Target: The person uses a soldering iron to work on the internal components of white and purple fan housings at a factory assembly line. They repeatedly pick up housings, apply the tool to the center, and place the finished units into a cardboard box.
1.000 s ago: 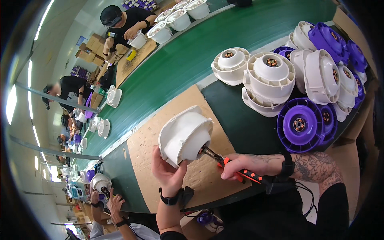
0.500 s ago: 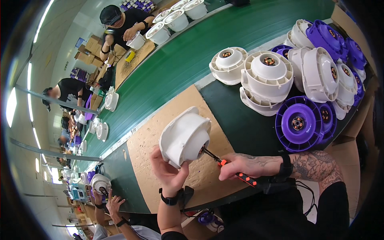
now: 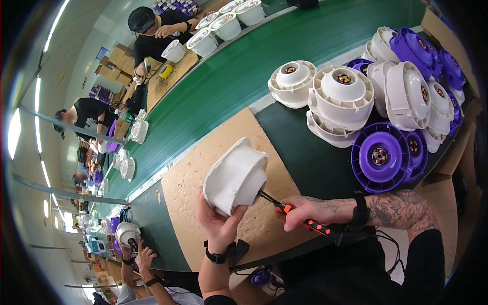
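My left hand grips a white plastic fan housing from below, its thumb on the near side. The housing is tilted over the cardboard sheet, with its narrow motor end facing right. In my right hand are long-nose pliers with black and orange handles. Their dark jaws reach the housing's motor end; what the tips touch is hidden there.
White housings and purple ones with copper motor windings are piled at the right. Below my work lies a brown cardboard sheet. A green conveyor belt runs beyond. Other people work at the left and across the belt.
The housing has turned in my left hand, so its motor opening now faces further away. The pliers have shifted slightly with it. Across the belt, a person's hand has left a white housing.
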`<action>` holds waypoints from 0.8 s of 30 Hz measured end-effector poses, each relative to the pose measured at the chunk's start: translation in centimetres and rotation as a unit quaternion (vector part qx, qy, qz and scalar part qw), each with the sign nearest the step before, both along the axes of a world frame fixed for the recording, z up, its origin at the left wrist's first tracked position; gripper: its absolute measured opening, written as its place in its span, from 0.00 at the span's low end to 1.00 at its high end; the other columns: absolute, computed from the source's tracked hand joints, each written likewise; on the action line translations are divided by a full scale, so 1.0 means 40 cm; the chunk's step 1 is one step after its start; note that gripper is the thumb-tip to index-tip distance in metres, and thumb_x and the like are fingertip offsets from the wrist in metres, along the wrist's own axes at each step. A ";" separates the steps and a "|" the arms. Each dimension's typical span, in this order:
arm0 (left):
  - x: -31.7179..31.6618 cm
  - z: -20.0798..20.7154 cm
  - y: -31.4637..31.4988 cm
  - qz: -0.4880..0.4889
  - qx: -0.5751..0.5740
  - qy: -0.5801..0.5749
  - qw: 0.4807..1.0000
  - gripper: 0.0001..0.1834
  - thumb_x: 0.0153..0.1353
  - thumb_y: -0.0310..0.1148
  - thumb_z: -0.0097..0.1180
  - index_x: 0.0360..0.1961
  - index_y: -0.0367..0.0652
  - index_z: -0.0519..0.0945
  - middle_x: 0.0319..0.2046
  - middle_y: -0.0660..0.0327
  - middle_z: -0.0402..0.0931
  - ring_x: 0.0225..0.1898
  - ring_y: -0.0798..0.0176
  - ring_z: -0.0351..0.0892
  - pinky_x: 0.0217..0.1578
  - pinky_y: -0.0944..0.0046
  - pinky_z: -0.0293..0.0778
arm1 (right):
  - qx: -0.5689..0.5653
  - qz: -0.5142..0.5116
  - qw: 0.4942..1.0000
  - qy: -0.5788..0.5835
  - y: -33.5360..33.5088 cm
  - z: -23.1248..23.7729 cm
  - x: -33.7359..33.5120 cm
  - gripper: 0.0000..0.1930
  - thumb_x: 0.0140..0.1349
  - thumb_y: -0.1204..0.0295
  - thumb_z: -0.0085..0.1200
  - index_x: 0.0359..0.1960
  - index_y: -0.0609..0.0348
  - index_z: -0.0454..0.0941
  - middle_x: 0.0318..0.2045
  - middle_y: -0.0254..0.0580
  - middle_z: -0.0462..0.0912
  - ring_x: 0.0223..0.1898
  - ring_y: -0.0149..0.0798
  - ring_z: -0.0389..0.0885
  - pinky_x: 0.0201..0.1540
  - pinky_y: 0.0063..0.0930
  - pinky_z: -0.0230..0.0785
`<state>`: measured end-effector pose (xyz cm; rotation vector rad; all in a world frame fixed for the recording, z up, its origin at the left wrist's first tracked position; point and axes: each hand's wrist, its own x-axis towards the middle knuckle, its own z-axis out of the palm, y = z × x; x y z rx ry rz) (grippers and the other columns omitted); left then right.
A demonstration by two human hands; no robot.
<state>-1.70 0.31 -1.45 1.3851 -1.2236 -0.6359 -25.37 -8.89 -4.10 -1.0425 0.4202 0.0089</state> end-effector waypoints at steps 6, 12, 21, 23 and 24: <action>-0.026 -0.010 0.010 0.016 -0.003 0.084 0.996 0.44 0.47 0.19 0.73 0.64 0.37 0.60 0.56 0.54 0.69 0.59 0.59 0.72 0.56 0.57 0.73 | 0.224 0.021 0.967 -0.120 0.028 -0.027 0.004 0.18 0.51 0.58 0.62 0.34 0.56 0.70 0.26 0.31 0.70 0.29 0.27 0.67 0.31 0.25 0.60; 0.020 -0.053 0.007 -0.001 -0.059 -0.100 0.993 0.52 0.45 0.24 0.78 0.66 0.39 0.55 0.60 0.52 0.64 0.60 0.58 0.71 0.58 0.55 0.72 | 0.241 0.034 0.962 -0.122 0.013 -0.038 0.010 0.18 0.51 0.60 0.62 0.36 0.58 0.70 0.25 0.32 0.71 0.27 0.32 0.71 0.32 0.30 0.64; 0.004 -0.007 0.029 0.036 -0.047 -0.028 0.998 0.48 0.37 0.35 0.85 0.59 0.35 0.71 0.57 0.53 0.70 0.62 0.52 0.68 0.63 0.51 0.66 | -0.427 -0.122 0.893 0.074 0.030 0.078 -0.014 0.28 0.47 0.55 0.67 0.36 0.70 0.72 0.22 0.58 0.79 0.31 0.60 0.84 0.34 0.47 0.74; 0.016 -0.007 0.038 0.032 -0.055 -0.028 0.998 0.44 0.37 0.27 0.81 0.59 0.35 0.73 0.56 0.55 0.74 0.61 0.53 0.72 0.62 0.52 0.69 | -0.421 -0.067 0.904 0.045 0.013 0.052 -0.012 0.28 0.47 0.55 0.67 0.36 0.68 0.71 0.23 0.53 0.79 0.29 0.56 0.83 0.33 0.45 0.73; 0.017 -0.012 0.038 0.034 -0.065 -0.003 0.997 0.43 0.38 0.25 0.80 0.59 0.35 0.73 0.56 0.56 0.75 0.60 0.54 0.73 0.61 0.52 0.70 | -0.418 -0.041 0.907 0.034 0.003 0.042 -0.011 0.27 0.48 0.55 0.67 0.36 0.68 0.71 0.23 0.50 0.79 0.28 0.55 0.82 0.33 0.44 0.73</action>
